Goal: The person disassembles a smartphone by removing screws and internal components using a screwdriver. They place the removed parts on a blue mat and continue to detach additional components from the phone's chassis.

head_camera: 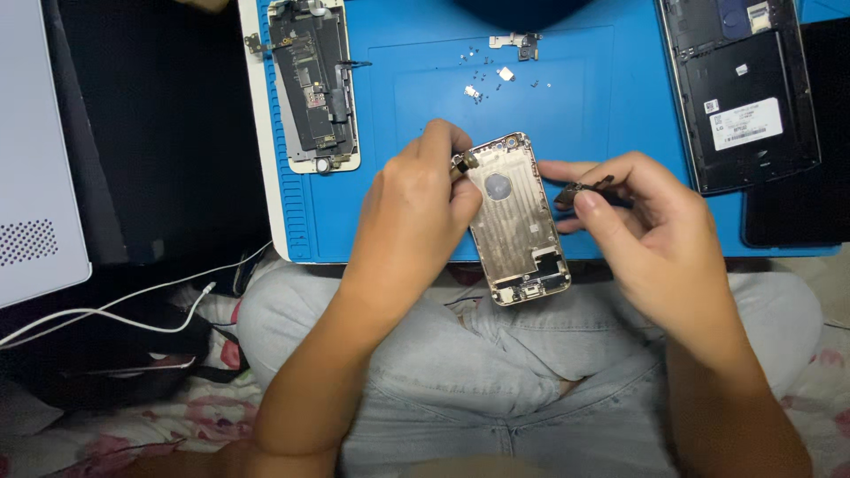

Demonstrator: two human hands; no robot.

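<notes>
A: Item one?

B: Gold phone housing (518, 221), gutted, inner side up, held over the lap at the near edge of the blue work mat (567, 53). Camera end points away from the person.

A: Held how?

B: Left hand (412, 208), grip clamped on the housing's upper left edge, fingertips at the corner by the camera opening.

A: Item two?

B: Small dark flex part (580, 190), pinched in the right hand (651, 235), grip closed on it between thumb and forefinger, just beside the housing's right edge. Whether it touches the housing, cannot tell.

A: On the mat?

B: Opened phone with exposed board (314, 84), far left, in a white frame. Loose screws and small brackets (500, 66), centre top, well apart from the hands. Black phone with back cover off (739, 93), far right.

A: Off the mat?

B: White cable (115, 310) trailing at left, near a white perforated case (31, 177). Pale jeans (496, 372) below the hands; floral cloth (204, 416) underneath.
</notes>
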